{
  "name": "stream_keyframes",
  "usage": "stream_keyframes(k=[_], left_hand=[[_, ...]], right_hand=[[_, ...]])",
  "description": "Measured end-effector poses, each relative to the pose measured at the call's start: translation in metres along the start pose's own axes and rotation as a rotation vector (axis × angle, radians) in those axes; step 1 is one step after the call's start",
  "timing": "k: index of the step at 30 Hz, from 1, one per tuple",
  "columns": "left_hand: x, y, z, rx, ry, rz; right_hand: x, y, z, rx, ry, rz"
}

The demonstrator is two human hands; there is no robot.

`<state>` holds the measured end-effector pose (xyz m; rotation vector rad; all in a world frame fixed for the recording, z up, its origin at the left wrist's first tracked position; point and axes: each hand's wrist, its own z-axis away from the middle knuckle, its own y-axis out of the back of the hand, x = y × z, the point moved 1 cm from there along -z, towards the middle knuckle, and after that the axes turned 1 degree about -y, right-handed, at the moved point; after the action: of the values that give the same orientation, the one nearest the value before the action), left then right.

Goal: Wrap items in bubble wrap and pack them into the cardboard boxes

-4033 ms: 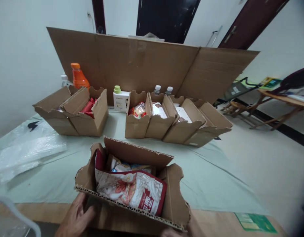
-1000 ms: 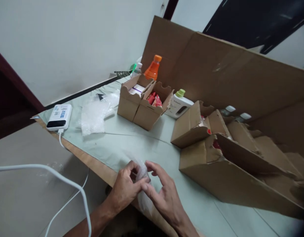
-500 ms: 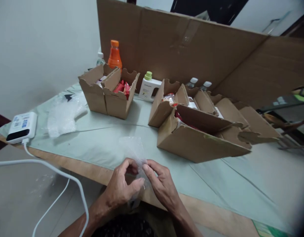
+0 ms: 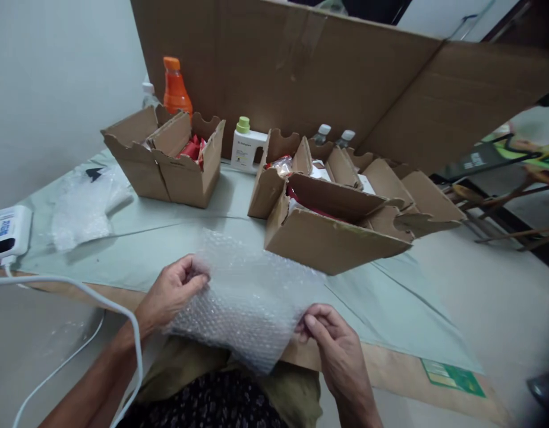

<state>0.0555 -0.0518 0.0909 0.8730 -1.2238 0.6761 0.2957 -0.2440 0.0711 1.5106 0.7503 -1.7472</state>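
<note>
Head cam: L hand is pinching bubble wrap by its left edge, R hand is pinching right edge; wrap's sitting near-left of front box. Step's prob. holding wrap open; next move's likely calling for even tension, clear of box.

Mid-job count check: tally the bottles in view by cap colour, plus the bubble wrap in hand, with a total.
Orange-capped bottle: 1
Green-capped bottle: 1
White-capped bottles: 3, partly hidden
Bubble wrap between left hand and right hand: 1 piece
Total: 6
</note>
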Motion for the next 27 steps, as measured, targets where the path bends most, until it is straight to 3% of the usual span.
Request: stream_keyframes(k=[4,8,10,12,15,17,21,24,27], left_hand=[[0.021,-0.002,-0.034,-0.204,-0.239,-0.462],[0.036,-0.038,-0.076,-0.529,-0.437,-0.807],[0.038,-0.058,-0.091,-0.546,-0.469,-0.868],[0.039,-0.070,-0.097,-0.484,-0.491,-0.893],[0.032,-0.069,-0.080,-0.307,-0.571,-0.920],[0.021,-0.061,-0.056,-0.187,-0.679,-0.916],[-0.012,-0.049,-0.010,-0.233,-0.755,-0.939],[-0.033,-0.044,0.001,-0.293,-0.694,-0.957],[-0.042,-0.040,-0.005,-0.323,-0.649,-0.917]], right_hand=[[0.034,-0.011,0.040,-0.056,-0.258,-0.139],[0.049,-0.028,0.070,-0.271,-0.338,-0.121],[0.045,-0.022,0.076,-0.272,-0.303,-0.050],[0.033,-0.008,0.076,-0.208,-0.224,0.046],[0.011,0.009,0.062,-0.174,-0.003,0.272],[-0.001,0.007,0.041,-0.206,0.217,0.448],[-0.006,-0.027,-0.017,-0.343,0.595,0.813],[0.007,-0.035,-0.046,-0.428,0.640,1.109],[0.021,0.001,-0.044,-0.286,0.601,1.246]])
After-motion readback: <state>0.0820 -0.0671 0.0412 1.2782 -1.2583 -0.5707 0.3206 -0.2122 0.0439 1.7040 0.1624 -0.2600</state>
